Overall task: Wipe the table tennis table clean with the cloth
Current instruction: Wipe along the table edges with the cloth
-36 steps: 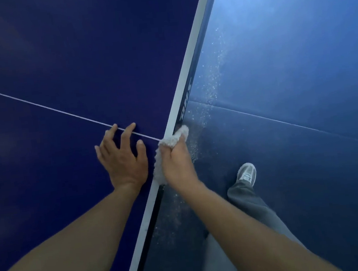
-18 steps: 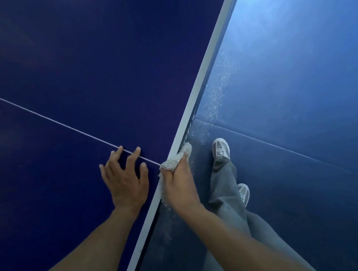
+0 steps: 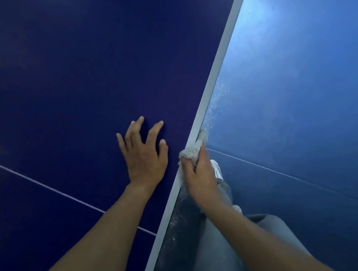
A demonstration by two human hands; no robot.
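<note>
The cloth [image 3: 194,150] is held bunched in the right hand [image 3: 200,175], whose fingers are curled round it, and is pressed against the pale edge band [image 3: 220,58] at the right side edge of the tabletop [image 3: 56,71]. The left hand [image 3: 144,156] is laid flat on the dark blue surface just beside that edge, fingers straight and spread, nothing held. It is judged to be a brace while the edge is wiped.

The cloth is judged to be light, soft and limp, with a fluffy pile that gives under pressure. No care against breakage is called for, though a loose end could drag or slip out of the grip. It is best taken as a wad in the palm, fingers wrapped over it, so that a padded face is kept toward the edge. How far it is folded under the rim cannot be told, since that side is hidden by the hand.

The wad is drawn out lengthwise along the edge band. Its free tip points away from the person, toward the far end of the tabletop, and its bulk is tucked under the fingers. A thin white line [image 3: 46,186] meets the same edge nearer the person. Pale specks [image 3: 218,96] are seen on the blue floor [image 3: 300,78] below the edge.
</note>
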